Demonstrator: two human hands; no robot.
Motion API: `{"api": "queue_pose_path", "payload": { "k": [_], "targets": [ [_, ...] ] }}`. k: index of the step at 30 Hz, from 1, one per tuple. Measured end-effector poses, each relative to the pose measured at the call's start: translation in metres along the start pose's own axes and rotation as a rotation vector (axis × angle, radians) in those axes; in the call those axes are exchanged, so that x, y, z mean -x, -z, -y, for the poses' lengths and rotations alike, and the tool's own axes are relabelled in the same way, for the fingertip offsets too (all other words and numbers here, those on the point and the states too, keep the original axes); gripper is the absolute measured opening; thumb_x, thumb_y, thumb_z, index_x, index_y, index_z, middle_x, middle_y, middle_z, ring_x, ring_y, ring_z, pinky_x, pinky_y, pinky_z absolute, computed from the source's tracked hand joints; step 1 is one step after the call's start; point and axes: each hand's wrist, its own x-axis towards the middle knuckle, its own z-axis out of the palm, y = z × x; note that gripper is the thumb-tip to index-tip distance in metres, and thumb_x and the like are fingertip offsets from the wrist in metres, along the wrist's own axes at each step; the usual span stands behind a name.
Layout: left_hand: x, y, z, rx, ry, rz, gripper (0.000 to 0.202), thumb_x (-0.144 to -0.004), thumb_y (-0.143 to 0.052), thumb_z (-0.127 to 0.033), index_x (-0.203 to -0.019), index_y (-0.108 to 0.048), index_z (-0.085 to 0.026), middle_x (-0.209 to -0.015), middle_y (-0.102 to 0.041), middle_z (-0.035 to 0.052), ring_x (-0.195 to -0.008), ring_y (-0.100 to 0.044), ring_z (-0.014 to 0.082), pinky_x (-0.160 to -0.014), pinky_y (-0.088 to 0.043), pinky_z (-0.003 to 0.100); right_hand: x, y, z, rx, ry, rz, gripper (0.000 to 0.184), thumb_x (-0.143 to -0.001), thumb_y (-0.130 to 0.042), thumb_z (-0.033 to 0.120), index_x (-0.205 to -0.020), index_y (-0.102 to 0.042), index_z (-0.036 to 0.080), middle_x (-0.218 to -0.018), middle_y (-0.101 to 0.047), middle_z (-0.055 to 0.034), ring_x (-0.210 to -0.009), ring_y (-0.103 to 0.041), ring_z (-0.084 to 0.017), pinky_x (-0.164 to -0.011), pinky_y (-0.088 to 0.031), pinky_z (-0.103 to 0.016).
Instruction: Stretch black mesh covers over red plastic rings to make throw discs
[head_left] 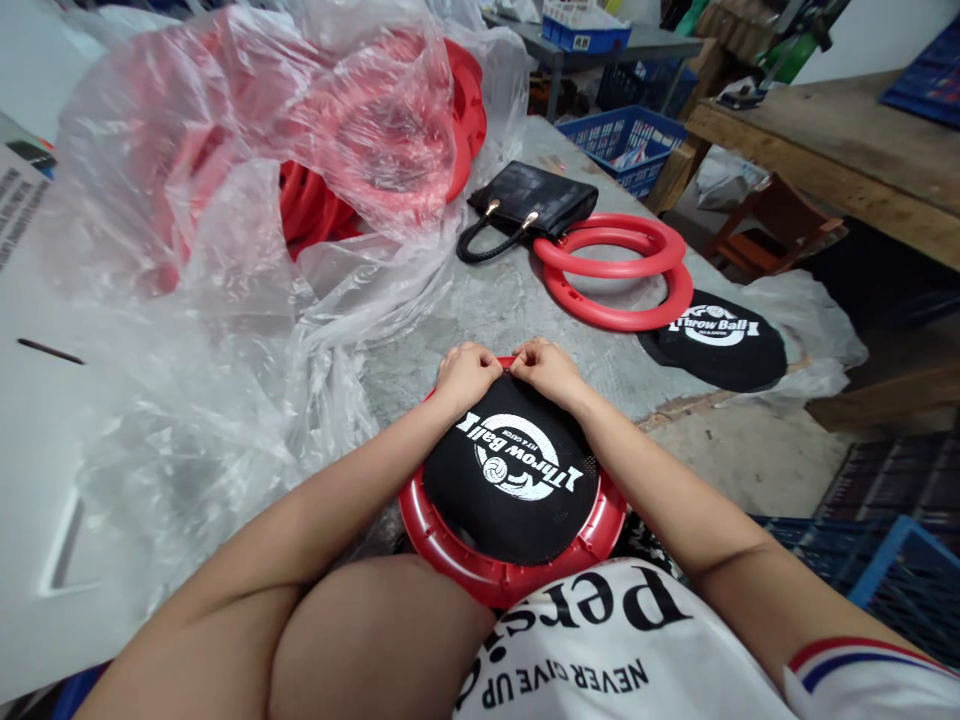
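We pinch a black cloth (517,462) at its far edge with our left hand (466,380) and right hand (552,372); it lies across a red ring (491,580) just before our white shirt (577,655).

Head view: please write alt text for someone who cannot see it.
The left hand and right hand pinch the far edge of a black Throw Ball disc over a red ring. A grey table beyond holds a black handbag, two red rings and red parts under clear plastic.
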Motion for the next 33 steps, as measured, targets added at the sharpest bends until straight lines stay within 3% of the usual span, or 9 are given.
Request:
{"api": "queue_pose_path", "payload": {
  "k": [7, 10, 12, 14, 18, 22, 26, 29, 33],
  "targets": [
    [-0.001, -0.002, 0.002, 0.036, -0.023, -0.010, 0.009, -0.081, -0.063, -0.022, -0.076, -0.071, -0.021, -0.100, -0.072, 0.0074, -0.103, -0.064, 0.0260, -0.098, -0.048, 0.039, 0.003, 0.000, 0.008, 0.140, -0.010, 0.004, 0.016, -0.091, -0.055, 0.023, -0.085, -0.070, 0.020, -0.108, -0.072, -0.0087, -0.102, -0.062, -0.025, -0.094, -0.048, -0.037],
    [-0.002, 0.000, 0.008, 0.294, -0.029, -0.030, 0.012, -0.081, -0.060, -0.017, -0.087, -0.070, -0.019, -0.099, -0.072, 0.0055, -0.096, -0.065, 0.0209, -0.094, -0.050, 0.035, 0.002, 0.002, 0.005, 0.180, 0.016, 0.001, 0.017, -0.093, -0.054, 0.023, -0.095, -0.070, 0.019, -0.108, -0.070, -0.0101, -0.103, -0.061, -0.026, -0.097, -0.046, -0.039],
    [-0.001, 0.004, 0.013, 0.475, -0.001, -0.088, 0.021, -0.081, -0.054, -0.013, -0.095, -0.068, -0.017, -0.100, -0.072, 0.0046, -0.093, -0.066, 0.0179, -0.093, -0.051, 0.032, 0.000, 0.007, 0.001, 0.121, 0.047, 0.057, 0.015, -0.092, -0.058, 0.022, -0.100, -0.070, 0.018, -0.110, -0.069, -0.0092, -0.104, -0.061, -0.023, -0.100, -0.045, -0.037],
    [0.001, 0.009, 0.018, 0.518, 0.008, -0.154, 0.025, -0.080, -0.049, -0.009, -0.095, -0.067, -0.017, -0.100, -0.071, 0.0050, -0.093, -0.065, 0.0174, -0.094, -0.051, 0.033, -0.001, 0.014, -0.003, 0.057, 0.084, 0.142, 0.019, -0.087, -0.064, 0.019, -0.105, -0.071, 0.019, -0.112, -0.069, -0.0078, -0.106, -0.061, -0.022, -0.102, -0.045, -0.035],
    [0.013, 0.020, 0.023, 0.260, -0.067, -0.178, 0.022, -0.080, -0.051, -0.009, -0.091, -0.068, -0.017, -0.103, -0.069, 0.0072, -0.100, -0.063, 0.0220, -0.098, -0.050, 0.039, 0.008, 0.028, -0.012, 0.126, 0.075, 0.174, 0.029, -0.083, -0.071, 0.015, -0.111, -0.072, 0.021, -0.114, -0.067, -0.0087, -0.110, -0.060, -0.024, -0.105, -0.043, -0.038],
    [0.029, 0.025, 0.015, -0.071, -0.176, -0.079, 0.013, -0.083, -0.059, -0.017, -0.086, -0.071, -0.020, -0.106, -0.069, 0.0079, -0.110, -0.057, 0.0282, -0.105, -0.044, 0.046, 0.031, 0.035, -0.017, 0.266, -0.014, 0.096, 0.031, -0.092, -0.062, 0.019, -0.122, -0.070, 0.019, -0.119, -0.065, -0.0141, -0.115, -0.058, -0.028, -0.107, -0.042, -0.042],
    [0.041, 0.023, 0.003, -0.192, -0.301, -0.050, 0.013, -0.088, -0.059, -0.020, -0.085, -0.072, -0.021, -0.112, -0.068, 0.0074, -0.113, -0.053, 0.0289, -0.103, -0.043, 0.047, 0.050, 0.042, -0.015, 0.389, -0.021, 0.060, 0.032, -0.095, -0.057, 0.026, -0.123, -0.070, 0.017, -0.124, -0.062, -0.0180, -0.116, -0.054, -0.033, -0.104, -0.043, -0.044],
    [0.043, 0.019, -0.006, -0.252, -0.394, -0.052, 0.013, -0.089, -0.060, -0.021, -0.087, -0.073, -0.021, -0.120, -0.066, 0.0079, -0.119, -0.050, 0.0295, -0.103, -0.042, 0.048, 0.048, 0.044, -0.009, 0.403, 0.041, 0.041, 0.032, -0.096, -0.055, 0.031, -0.119, -0.072, 0.017, -0.130, -0.061, -0.0172, -0.120, -0.052, -0.035, -0.104, -0.042, -0.047],
    [0.035, 0.011, -0.014, -0.312, -0.433, -0.002, 0.021, -0.092, -0.057, -0.020, -0.101, -0.075, -0.021, -0.132, -0.063, 0.0091, -0.127, -0.047, 0.0306, -0.107, -0.040, 0.048, 0.028, 0.041, 0.001, 0.328, 0.061, 0.101, 0.024, -0.091, -0.060, 0.024, -0.107, -0.077, 0.017, -0.136, -0.061, -0.0150, -0.127, -0.050, -0.034, -0.109, -0.038, -0.046]
  ]
}}
